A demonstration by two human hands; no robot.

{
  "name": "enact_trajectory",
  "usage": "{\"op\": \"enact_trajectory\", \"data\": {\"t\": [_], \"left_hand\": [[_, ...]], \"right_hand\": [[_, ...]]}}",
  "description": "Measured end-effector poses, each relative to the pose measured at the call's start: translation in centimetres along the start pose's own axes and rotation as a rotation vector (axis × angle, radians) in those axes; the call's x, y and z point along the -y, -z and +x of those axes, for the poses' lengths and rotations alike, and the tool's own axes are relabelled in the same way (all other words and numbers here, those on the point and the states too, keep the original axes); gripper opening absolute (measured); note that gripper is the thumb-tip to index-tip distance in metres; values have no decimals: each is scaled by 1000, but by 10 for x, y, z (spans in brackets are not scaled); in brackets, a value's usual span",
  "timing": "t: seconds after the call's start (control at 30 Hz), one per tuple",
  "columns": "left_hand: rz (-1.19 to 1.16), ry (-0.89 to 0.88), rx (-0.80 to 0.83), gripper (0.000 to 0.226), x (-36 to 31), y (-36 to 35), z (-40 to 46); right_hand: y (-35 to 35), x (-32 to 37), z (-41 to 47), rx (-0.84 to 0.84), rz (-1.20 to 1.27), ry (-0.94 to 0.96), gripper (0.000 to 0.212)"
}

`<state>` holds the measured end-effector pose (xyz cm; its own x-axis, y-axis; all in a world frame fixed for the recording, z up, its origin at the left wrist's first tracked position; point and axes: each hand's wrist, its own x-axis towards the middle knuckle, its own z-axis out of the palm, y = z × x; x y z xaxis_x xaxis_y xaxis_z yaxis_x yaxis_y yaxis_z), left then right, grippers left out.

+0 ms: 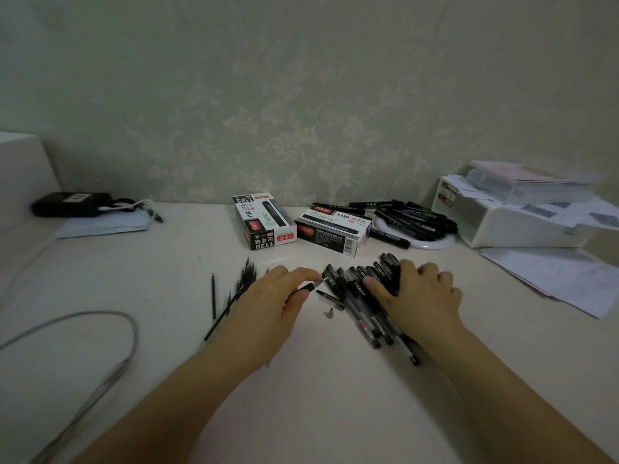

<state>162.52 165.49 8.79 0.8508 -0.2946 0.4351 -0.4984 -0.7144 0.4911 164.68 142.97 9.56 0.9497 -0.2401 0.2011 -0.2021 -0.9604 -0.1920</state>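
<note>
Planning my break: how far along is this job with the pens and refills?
Done, it seems: loose refills lie heaped left of the left hand. In hand: the left hand pinches one metal-tipped refill, a loose tip cone beside it. Left: the right hand lies on a larger pile of pens, so much likely remains.

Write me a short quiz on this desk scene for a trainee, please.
1. True or false: the left hand pinches a thin pen part.
2. The right hand lies on: A) pens; B) a cup; C) a keyboard.
3. What number is printed on both boxes?
Key: 1 true; 2 A; 3 1120.
</note>
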Motion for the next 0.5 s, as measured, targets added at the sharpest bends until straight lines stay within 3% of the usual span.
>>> {"op": "enact_trajectory", "data": {"t": [0.1, 0.13, 0.2, 0.27, 0.37, 0.43, 0.5], "left_hand": [[-128, 18, -73, 27, -5, -1, 3], [-173, 29, -91, 26, -7, -1, 3], [-228, 34, -106, 23, -11, -3, 4], [-246, 25, -109, 20, -14, -3, 4], [-232, -2, -111, 15, -16, -2, 4], [-204, 4, -102, 14, -15, -2, 3], [-169, 16, -95, 14, -13, -2, 2]], "right_hand": [[12, 15, -9, -186, 508, 170, 52], [16, 22, -14, -111, 744, 175, 44], [20, 34, -23, 199, 1116, 134, 32], [17, 38, -28, 405, 1324, 47, 24], [12, 39, -28, 499, 1555, -104, 22], [14, 39, -24, 493, 1628, -134, 21], [20, 32, -11, 345, 1724, -143, 22]]}}
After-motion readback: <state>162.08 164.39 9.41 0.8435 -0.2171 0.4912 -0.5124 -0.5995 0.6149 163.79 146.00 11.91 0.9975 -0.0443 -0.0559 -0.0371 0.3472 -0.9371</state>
